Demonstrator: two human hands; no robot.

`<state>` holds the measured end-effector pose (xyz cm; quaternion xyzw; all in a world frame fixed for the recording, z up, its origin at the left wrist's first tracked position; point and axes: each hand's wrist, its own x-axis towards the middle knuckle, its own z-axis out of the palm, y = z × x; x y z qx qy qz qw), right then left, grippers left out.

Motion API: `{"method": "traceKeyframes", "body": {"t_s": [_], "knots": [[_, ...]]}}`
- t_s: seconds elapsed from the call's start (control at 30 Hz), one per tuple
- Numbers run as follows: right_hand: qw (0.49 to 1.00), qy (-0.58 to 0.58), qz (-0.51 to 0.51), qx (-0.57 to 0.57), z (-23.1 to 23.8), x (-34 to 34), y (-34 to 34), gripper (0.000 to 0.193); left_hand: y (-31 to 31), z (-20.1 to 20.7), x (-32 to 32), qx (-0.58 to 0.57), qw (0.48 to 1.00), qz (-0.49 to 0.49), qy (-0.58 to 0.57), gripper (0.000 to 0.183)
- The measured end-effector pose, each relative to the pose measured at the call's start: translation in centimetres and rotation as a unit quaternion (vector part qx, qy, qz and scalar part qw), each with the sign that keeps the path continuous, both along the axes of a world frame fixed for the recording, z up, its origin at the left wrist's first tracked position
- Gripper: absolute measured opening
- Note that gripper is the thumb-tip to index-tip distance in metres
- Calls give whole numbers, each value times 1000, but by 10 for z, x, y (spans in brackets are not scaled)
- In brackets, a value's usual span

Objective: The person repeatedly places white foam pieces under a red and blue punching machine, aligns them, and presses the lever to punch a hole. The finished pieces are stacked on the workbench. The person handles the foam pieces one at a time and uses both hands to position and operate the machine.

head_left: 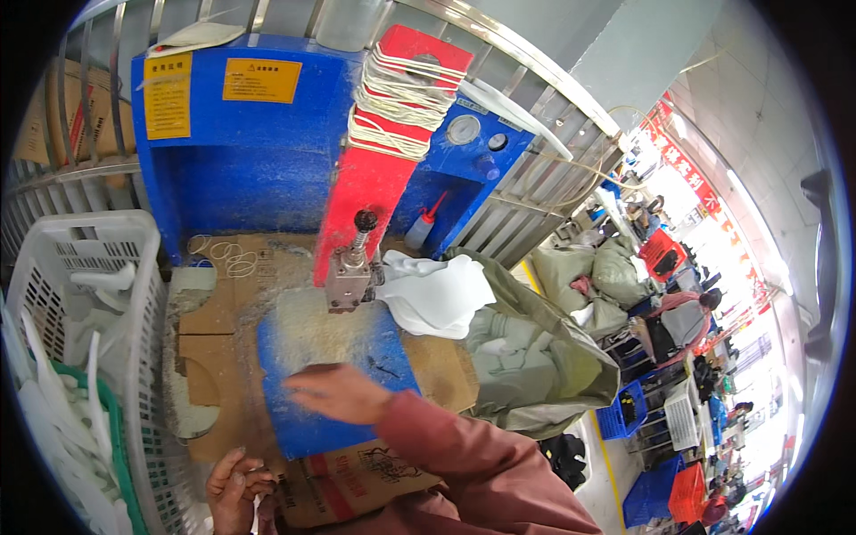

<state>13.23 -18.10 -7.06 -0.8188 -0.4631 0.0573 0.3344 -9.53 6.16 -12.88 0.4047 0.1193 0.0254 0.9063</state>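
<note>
My right hand [337, 393] reaches in from the lower right in a dusty red sleeve, fingers stretched out and slightly blurred, over a blue board [297, 426]. Nothing shows in its grasp. Pale yellowish dust [325, 330] coats the far part of the board, under a metal machine head [349, 278] with a black knob on a red arm. At the lower left, near the cardboard, my left hand [236, 490] is held up with loosely bent, parted fingers and nothing visible in them. White moulded pieces [437, 292] lie stacked just right of the machine head.
A white slotted basket [147, 357] with white plastic pieces stands on the left. A blue machine housing [250, 160] with gauges rises behind. On the right, an open greenish sack [571, 370] holds more pale pieces. Farther right are crates and people at work.
</note>
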Motion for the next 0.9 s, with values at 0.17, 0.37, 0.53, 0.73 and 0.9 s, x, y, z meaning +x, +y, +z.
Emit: {"method": "traceKeyframes", "body": {"t_s": [0.17, 0.37, 0.53, 0.73, 0.9], "knots": [[901, -249, -321, -154, 13, 36, -166, 75, -13, 25, 24, 39, 996, -78, 25, 36], [933, -113, -333, -70, -40, 90, -229, 45, -38, 51, 55, 120, 972, -200, 37, 37], [915, -208, -346, -9, -19, 104, -243, 22, -47, 53, 58, 122, 965, -224, 56, 37], [737, -200, -626, 157, 94, 81, -231, 30, -63, 69, 71, 127, 960, -240, 71, 42], [801, -320, -493, -113, 109, -58, -190, 28, -97, 82, 91, 14, 964, -262, 42, 57]]}}
